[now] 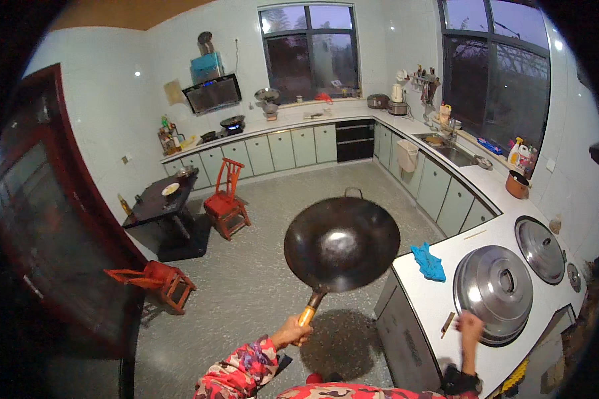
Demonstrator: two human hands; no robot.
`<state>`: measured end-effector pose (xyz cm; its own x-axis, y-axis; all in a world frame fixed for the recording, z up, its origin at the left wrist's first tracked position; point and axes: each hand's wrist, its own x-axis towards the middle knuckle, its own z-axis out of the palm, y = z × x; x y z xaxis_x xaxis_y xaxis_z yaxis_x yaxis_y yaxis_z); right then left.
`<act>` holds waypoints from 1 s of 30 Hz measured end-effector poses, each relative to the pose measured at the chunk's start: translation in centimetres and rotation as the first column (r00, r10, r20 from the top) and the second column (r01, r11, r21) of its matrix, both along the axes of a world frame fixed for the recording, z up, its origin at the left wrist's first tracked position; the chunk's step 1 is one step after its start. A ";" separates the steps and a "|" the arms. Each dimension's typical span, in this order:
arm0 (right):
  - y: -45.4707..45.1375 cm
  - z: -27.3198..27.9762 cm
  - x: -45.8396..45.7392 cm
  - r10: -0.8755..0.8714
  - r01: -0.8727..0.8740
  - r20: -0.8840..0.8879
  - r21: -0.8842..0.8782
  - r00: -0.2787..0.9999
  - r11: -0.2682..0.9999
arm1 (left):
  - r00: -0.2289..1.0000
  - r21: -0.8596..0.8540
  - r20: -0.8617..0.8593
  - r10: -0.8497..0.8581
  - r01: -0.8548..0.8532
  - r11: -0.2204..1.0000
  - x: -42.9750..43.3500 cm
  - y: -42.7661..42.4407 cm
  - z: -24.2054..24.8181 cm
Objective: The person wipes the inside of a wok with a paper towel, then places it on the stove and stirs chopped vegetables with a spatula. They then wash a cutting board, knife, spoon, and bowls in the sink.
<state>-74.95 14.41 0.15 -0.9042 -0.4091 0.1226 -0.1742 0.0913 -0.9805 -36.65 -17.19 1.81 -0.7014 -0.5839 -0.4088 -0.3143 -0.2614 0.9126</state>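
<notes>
Before me, over the floor, a dark metal wok (342, 244) with a wooden handle is held out, its hollow inside facing up. My left hand (293, 331) is closed around that handle. At the right, my right hand (469, 326) hangs by the near edge of a large domed metal lid (494, 289) on the white stove counter; whether it touches the lid is unclear, and its fingers are blurred. Beside this hand lies a small flat brown piece (448, 325). A crumpled blue cloth (429, 262) rests near the counter's corner.
A flatter round lid (539, 249) and a copper-coloured pot (517, 184) stand farther along the counter. The sink (456, 154) is beyond them. On the left are two red wooden chairs (226, 204) and a dark table (152, 212). Another wok (232, 121) sits over a lit gas burner.
</notes>
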 end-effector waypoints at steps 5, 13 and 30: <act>-22.6 3.1 8.0 0.669 -0.682 0.150 0.259 0.728 0.684 | 0.986 0.069 -0.166 0.034 -0.023 0.997 -3.7 -9.4 3.0; -55.2 2.8 14.0 0.899 -0.829 0.432 -0.474 0.074 0.296 | 0.956 -0.024 -0.286 0.058 -0.067 0.997 -11.7 -28.0 3.1; -101.8 6.3 6.3 0.990 -0.923 0.101 -0.364 0.095 0.126 | 0.956 -0.528 -0.274 0.102 -0.239 0.815 -16.6 -70.1 3.6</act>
<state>-68.67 -87.44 6.47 0.2456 -0.9541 0.1712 0.2646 -0.1039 -0.9587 -53.29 -87.31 5.37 -0.6004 -0.7809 0.1723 -0.0833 0.2754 0.9577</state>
